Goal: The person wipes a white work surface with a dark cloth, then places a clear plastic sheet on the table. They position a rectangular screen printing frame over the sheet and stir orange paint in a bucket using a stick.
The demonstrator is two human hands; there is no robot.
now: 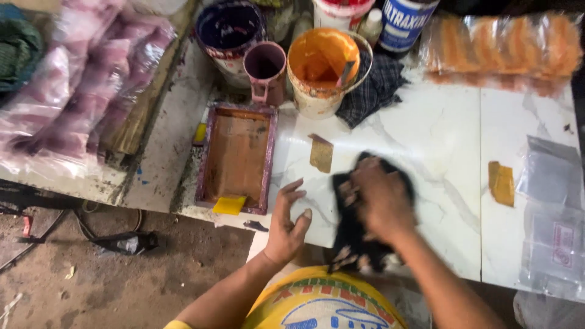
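Observation:
My right hand [379, 198] presses a dark rag [352, 234] against the white marble-look table [439, 134]; the hand is blurred by motion. The rag hangs over the table's near edge. My left hand [287, 220] rests open on the tabletop just left of the rag, fingers spread, holding nothing. A wooden screen-printing frame [237, 157] with purple-stained edges lies left of that hand, and a yellow scraper [230, 205] sits at its near edge.
A bucket of orange ink [322, 72], a purple mug [265, 72] and a purple-stained bucket [229, 33] stand at the back. A checked cloth [376, 85] lies beside them. Bagged orange goods [503, 50], pink bags [79, 85], clear plastic bags [553, 225] and two tan pieces [501, 181] surround.

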